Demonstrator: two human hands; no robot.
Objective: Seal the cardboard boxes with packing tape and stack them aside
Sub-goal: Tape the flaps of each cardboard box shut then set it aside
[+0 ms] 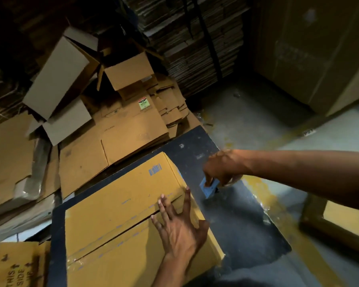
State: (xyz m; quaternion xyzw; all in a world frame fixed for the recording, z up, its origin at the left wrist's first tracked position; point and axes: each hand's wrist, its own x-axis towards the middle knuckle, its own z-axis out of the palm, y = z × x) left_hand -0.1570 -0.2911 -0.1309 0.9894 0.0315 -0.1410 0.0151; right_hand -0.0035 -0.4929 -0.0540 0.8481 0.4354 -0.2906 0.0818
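A flat brown cardboard box lies on a dark, scuffed counter, its top flaps meeting along a seam that gapes slightly. The left hand rests on that seam with fingers straight and spread, its grip apart and pressing the flaps down near the box's right edge. Just right of that hand the box ends and a bare strip of counter runs out to the counter's far corner. On that strip the right hand curls its grip around a blue tape dispenser, fingers clamped on the handle, the tool's flat blue plate tilted down and touching or nearly touching the counter, apart from the box. Beyond the right hand's grip the counter edge drops to a grey concrete floor with worn yellow paint, open and unobstructed. Beyond the left hand's grip, past the box's far edge, lie flattened cardboard sheets and a loose heap of open boxes, matte and creased. Tall stacks of corrugated sheets stand behind them.
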